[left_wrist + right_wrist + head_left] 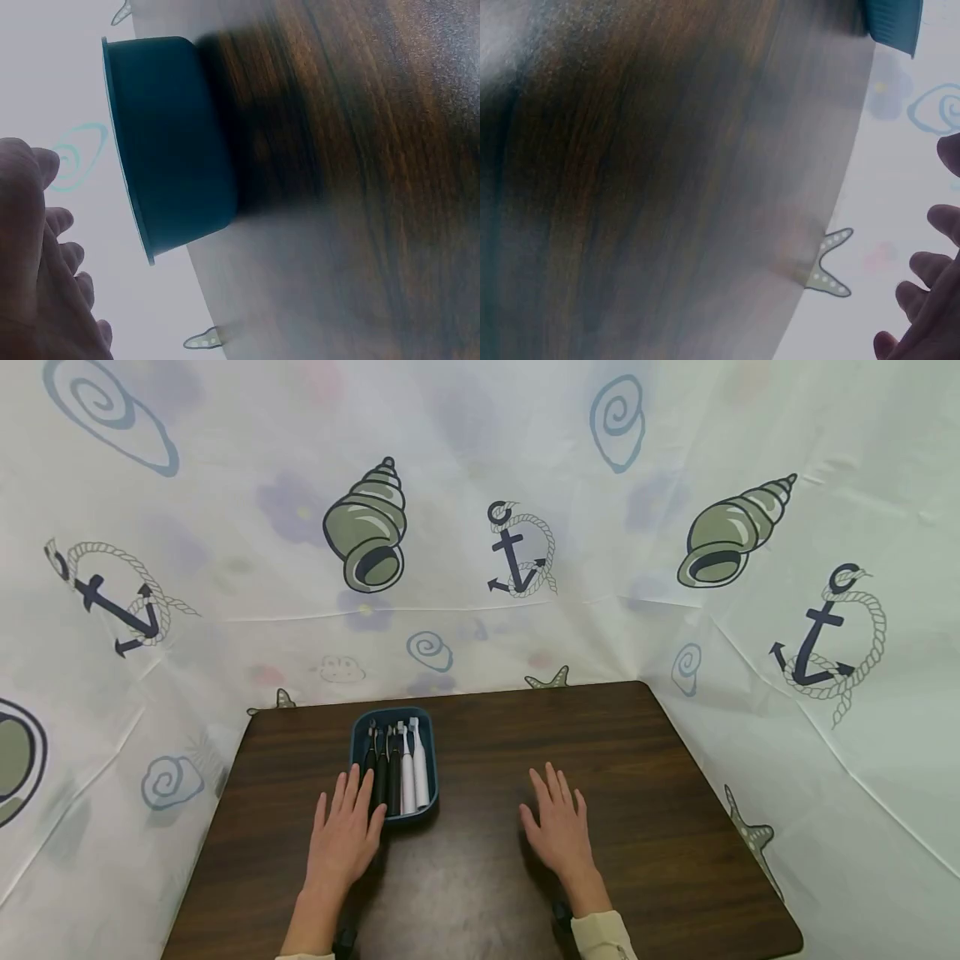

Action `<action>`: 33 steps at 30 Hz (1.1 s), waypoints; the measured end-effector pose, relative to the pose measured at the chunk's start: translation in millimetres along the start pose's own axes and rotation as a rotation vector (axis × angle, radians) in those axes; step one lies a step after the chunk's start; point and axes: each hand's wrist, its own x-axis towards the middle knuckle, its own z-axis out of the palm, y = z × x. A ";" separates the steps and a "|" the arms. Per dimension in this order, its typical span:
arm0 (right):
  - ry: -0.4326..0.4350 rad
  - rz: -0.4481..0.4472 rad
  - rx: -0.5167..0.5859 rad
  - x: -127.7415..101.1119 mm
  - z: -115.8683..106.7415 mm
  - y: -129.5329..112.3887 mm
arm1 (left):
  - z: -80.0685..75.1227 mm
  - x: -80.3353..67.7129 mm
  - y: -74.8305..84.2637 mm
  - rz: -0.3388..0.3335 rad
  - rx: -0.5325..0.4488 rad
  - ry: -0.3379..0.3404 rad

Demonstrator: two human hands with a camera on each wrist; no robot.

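Toothbrushes [397, 768] (2 white, 2 black) fill the blue tray [357, 735]; left hand [343, 835] beside it, right hand [558, 827] apart, fingers straight.

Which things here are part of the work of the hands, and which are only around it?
Part of the work:
- blue tray
- black toothbrushes and white toothbrushes in it
- left hand, fingertips at the tray
- right hand, flat on the table

Only around:
- brown table
- seashell curtain
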 end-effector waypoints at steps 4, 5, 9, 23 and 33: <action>-0.010 0.007 0.000 0.2 -0.2 -0.1 | 1.6 -1.2 -1.1 0.000 -0.001 0.002; -0.011 0.006 0.000 0.4 -0.2 -0.6 | 1.6 -1.8 -1.9 -0.002 -0.001 0.002; -0.013 0.001 -0.009 1.9 -0.1 -2.8 | 0.1 -3.7 -4.4 -0.003 -0.002 0.008; 0.088 -0.093 0.020 17.4 -4.0 -29.7 | -2.0 -10.0 -20.9 -0.019 -0.071 0.204; 0.111 -0.133 0.088 32.1 -4.3 -72.2 | 16.4 -23.5 -38.0 -0.142 -0.204 0.129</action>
